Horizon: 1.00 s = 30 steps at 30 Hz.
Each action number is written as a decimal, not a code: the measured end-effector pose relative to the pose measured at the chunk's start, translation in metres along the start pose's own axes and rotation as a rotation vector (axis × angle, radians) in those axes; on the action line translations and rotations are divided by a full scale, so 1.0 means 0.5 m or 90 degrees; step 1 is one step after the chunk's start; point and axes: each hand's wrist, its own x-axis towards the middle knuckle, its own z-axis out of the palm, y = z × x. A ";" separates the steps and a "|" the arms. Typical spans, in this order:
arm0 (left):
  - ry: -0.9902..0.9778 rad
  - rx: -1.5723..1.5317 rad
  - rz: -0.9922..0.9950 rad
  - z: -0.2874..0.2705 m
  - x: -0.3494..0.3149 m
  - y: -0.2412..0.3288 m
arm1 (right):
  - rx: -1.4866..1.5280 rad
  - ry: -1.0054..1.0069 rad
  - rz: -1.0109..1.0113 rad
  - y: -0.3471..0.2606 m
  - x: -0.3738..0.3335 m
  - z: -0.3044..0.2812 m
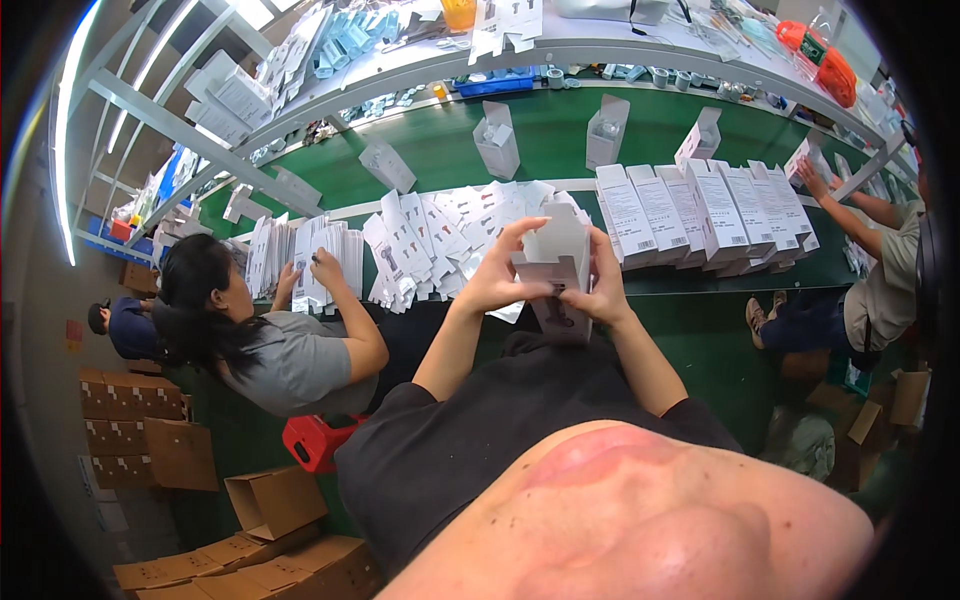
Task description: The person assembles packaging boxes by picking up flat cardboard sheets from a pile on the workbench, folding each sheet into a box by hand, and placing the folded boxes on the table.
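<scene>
Between my two hands is a white folding carton (562, 318), its top flaps standing up and a dark printed picture on its front. My left hand (500, 272) wraps the carton's left side, thumb across the front. On the other side my right hand (604, 280) grips it, its thumb near the front edge. The carton's inside is partly visible, and I cannot make out anything in it. Flat printed cartons (430, 240) lie in a loose spread just beyond my left hand. To the right of my right hand, upright closed white boxes (700, 215) stand in rows.
Open boxes (497, 140) stand spaced along the green bench surface (440, 130). A shelf (400, 75) runs above it. At left a co-worker (290, 350) handles a stack of flat cartons (345, 250); another person (885, 250) reaches to a box at right. Brown cardboard boxes (270, 505) lie lower left.
</scene>
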 end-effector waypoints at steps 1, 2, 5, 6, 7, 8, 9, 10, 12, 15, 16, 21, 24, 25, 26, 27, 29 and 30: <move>0.062 0.000 0.026 0.012 0.007 0.003 | -0.001 0.001 -0.001 -0.015 0.009 0.007; 0.060 0.000 0.027 0.024 0.015 0.008 | -0.018 0.020 -0.006 -0.033 0.019 0.013; 0.111 0.425 0.312 0.047 0.032 0.012 | -0.012 0.054 0.096 -0.055 0.040 0.011; 0.109 0.423 0.312 0.067 0.030 0.004 | 0.011 0.070 0.209 -0.062 0.038 0.010; 0.185 0.044 0.202 0.093 0.030 -0.007 | 0.082 0.107 0.213 -0.074 0.039 0.021; 0.250 -0.333 0.082 0.113 0.030 -0.015 | 0.083 0.105 0.215 -0.083 0.040 0.027; 0.199 -0.095 0.014 0.108 0.023 -0.058 | -0.073 0.080 0.111 -0.089 0.044 0.031; 0.208 -0.080 -0.061 0.110 0.017 -0.070 | -0.228 0.054 0.006 -0.091 0.047 0.031; 0.213 -0.211 -0.084 0.107 0.026 -0.090 | -0.198 0.051 -0.030 -0.067 0.046 0.021; 0.260 -0.070 0.039 0.134 0.028 -0.058 | -0.125 0.130 0.079 -0.053 0.038 0.042; 0.260 -0.071 0.035 0.129 0.025 -0.067 | -0.126 0.131 0.084 -0.051 0.033 0.040; 0.097 -0.028 0.101 0.089 0.023 -0.116 | -0.078 0.126 0.113 -0.027 0.031 0.016; 0.099 -0.029 0.075 0.093 0.026 -0.108 | -0.067 0.108 0.090 -0.038 0.032 0.011; 0.101 0.014 0.062 0.098 0.035 -0.095 | -0.144 0.129 0.102 -0.030 0.031 0.012; 0.102 0.055 0.047 0.100 0.037 -0.088 | -0.179 0.134 0.104 -0.037 0.035 0.015; 0.091 0.114 0.072 0.096 0.033 -0.095 | -0.201 0.142 0.104 -0.036 0.036 0.018; 0.073 0.140 0.038 0.100 0.032 -0.085 | -0.224 0.117 0.110 -0.018 0.028 -0.001; 0.052 0.132 0.009 0.091 0.023 -0.093 | -0.205 0.104 0.119 -0.017 0.026 -0.008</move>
